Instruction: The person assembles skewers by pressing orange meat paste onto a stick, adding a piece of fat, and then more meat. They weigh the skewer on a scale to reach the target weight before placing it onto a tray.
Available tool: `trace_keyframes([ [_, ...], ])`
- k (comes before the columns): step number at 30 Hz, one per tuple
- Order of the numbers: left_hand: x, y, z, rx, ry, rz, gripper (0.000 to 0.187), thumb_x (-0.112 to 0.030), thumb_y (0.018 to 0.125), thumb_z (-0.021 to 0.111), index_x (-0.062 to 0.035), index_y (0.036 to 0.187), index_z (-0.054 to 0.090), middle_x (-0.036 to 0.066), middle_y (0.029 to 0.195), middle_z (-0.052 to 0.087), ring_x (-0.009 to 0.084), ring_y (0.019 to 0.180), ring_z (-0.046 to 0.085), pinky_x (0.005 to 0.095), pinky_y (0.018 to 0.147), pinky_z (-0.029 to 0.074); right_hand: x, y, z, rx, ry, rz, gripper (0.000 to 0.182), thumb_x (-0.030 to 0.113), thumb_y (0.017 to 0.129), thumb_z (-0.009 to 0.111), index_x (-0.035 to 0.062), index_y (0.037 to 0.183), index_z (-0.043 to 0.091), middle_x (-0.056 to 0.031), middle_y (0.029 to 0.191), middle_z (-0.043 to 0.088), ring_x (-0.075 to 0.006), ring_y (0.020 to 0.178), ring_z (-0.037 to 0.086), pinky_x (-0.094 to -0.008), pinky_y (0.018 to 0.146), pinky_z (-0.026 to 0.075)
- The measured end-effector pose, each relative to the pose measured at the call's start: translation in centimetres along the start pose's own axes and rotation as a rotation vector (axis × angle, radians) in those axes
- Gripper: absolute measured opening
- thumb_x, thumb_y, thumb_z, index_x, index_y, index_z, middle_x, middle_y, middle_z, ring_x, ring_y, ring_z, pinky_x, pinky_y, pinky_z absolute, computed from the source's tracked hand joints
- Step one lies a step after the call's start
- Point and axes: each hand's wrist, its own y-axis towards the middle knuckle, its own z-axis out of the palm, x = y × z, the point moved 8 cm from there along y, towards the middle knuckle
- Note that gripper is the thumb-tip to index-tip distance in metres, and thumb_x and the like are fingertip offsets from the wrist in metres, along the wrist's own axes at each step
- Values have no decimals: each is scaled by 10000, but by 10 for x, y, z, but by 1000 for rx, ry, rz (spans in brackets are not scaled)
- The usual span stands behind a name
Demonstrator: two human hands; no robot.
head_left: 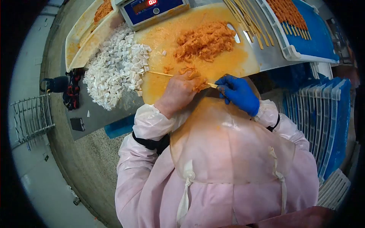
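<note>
Evidently the step in hand was packing meat onto a stick: the bare left hand [176, 93] curled around an orange meat clump [195, 81] on a wooden skewer [161, 73], over the near part of the cutting board [159, 36], while the blue-gloved right hand [240, 95] pinched the skewer's other end. To my eye, the next move called for even finger pressure — and a steady right-hand pinch.

Across the room, leftmost, a metal rack [32, 117] stood on the floor [95, 163]. On the steel table [268, 57] were a white trough [76, 42] with more orange meat, a heap of white diced pieces [114, 64], and a digital scale [167, 13] reading 0.0. A meat mound [205, 40] sat on the board; rightward lay bare skewers [247, 21], then loaded skewers [285, 15] in a tray [313, 42] — and, below, stacked trays [315, 110].
</note>
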Motion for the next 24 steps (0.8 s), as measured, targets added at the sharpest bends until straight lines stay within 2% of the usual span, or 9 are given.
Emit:
trace_keyframes([
  [10, -9, 8, -6, 25, 14, 40, 204, -150, 740, 643, -93, 936, 658, 116, 895, 620, 280, 776, 610, 364, 664, 498, 4, 2, -1, 5, -52, -43, 181, 151, 890, 558, -4, 982, 563, -47, 692, 560, -85, 577, 527, -236, 469, 450],
  [12, -13, 9, -4, 115, -27, -22, 367, -95, 695, 687, -120, 1059, 649, 115, 1024, 634, 300, 947, 597, 380, 784, 504, 7, -1, -1, 31, 74, -7, 181, 128, 901, 547, -7, 1022, 554, -42, 704, 559, -84, 550, 522, -214, 477, 438],
  [13, -17, 11, -8, 115, -25, -21, 367, -95, 695, 687, -120, 1059, 649, 115, 1024, 634, 300, 947, 597, 380, 784, 504, 10, -2, -4, 32, 74, -10, 181, 128, 901, 547, -7, 1022, 554, -42, 704, 559, -84, 550, 522, -214, 477, 438],
  [16, -24, 23, -38, -10, -20, -63, 353, -87, 712, 683, -100, 1063, 652, 134, 1052, 629, 316, 989, 586, 382, 827, 491, 16, -6, -16, 52, 144, 28, 198, 164, 899, 567, -3, 1006, 559, -42, 727, 563, -89, 610, 545, -228, 488, 453],
  [18, -34, 26, -74, -273, 87, 28, 333, -60, 719, 673, -75, 1051, 657, 156, 1076, 626, 328, 1014, 583, 385, 870, 471, 28, -9, -29, -7, 153, -46, 213, 174, 908, 562, -1, 1028, 558, -44, 754, 573, -86, 615, 541, -224, 509, 457],
  [20, -26, 18, -81, -383, -10, -11, 282, -37, 763, 643, -37, 1044, 654, 153, 1072, 633, 299, 1015, 595, 368, 874, 462, 42, -15, -35, -57, 146, -81, 209, 167, 905, 565, 2, 1034, 560, -43, 761, 580, -85, 619, 543, -222, 515, 456],
  [22, 1, 3, -74, -418, -316, -284, 242, -28, 808, 611, -5, 1046, 642, 123, 1047, 644, 227, 970, 608, 334, 837, 469, 47, -20, -38, -102, 143, -109, 206, 159, 903, 568, 5, 1040, 563, -43, 768, 587, -83, 623, 544, -220, 522, 455],
  [23, 17, -7, -56, -479, -585, -464, 215, -33, 840, 578, 14, 1041, 638, 97, 1035, 641, 167, 931, 604, 285, 775, 470, 51, -22, -39, -138, 121, -167, 205, 145, 897, 574, 3, 1044, 566, -44, 777, 596, -78, 634, 545, -221, 529, 456],
  [24, 13, -8, -50, -482, -579, -460, 215, -33, 840, 578, 14, 1041, 638, 97, 1035, 641, 167, 931, 604, 285, 775, 470, 55, -25, -41, -174, 102, -225, 205, 131, 890, 580, 1, 1049, 570, -45, 787, 605, -72, 644, 546, -223, 537, 456],
])
